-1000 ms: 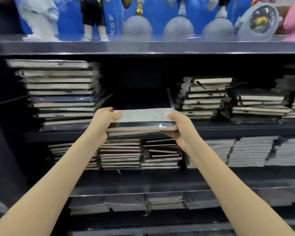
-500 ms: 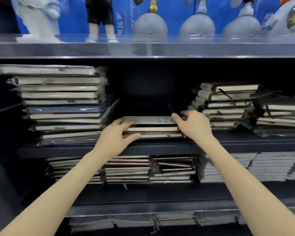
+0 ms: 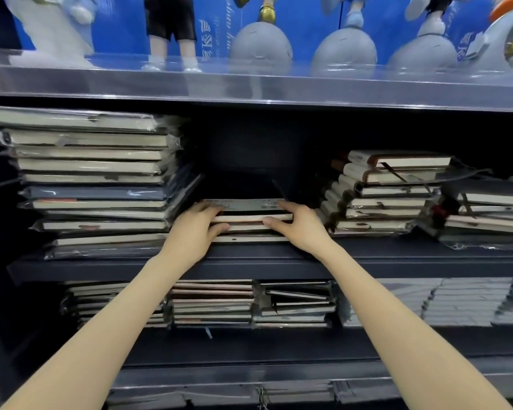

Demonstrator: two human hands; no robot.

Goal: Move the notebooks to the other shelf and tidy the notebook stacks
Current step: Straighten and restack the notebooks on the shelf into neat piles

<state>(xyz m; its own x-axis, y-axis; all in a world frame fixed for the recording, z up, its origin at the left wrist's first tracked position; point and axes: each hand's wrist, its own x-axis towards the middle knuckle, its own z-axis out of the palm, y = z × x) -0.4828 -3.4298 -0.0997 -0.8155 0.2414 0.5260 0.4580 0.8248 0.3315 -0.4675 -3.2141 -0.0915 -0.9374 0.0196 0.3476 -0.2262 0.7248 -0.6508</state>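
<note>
The middle shelf [image 3: 397, 261] already carries a tall stack [image 3: 95, 179] at our left and leaning, ragged stacks [image 3: 382, 193] at our right, while the lower shelf's piles [image 3: 214, 303] wait below, so we judge the move well begun but far from finished. Between the two upper groups sits a short stack [image 3: 249, 216], resting on the board. Our left hand [image 3: 193, 235] and right hand [image 3: 302, 229] clasp its ends, fingers on top and thumbs across the front edge.

Blue backdrop [image 3: 296, 19], far top shelf: white winged logo [image 3: 207, 44] with what looks like a "K". The white script [image 3: 230, 25] beside it is too blurred to read. Label [image 3: 243, 204] on the middle notebook [image 3: 249, 217]: small print, unreadable.
</note>
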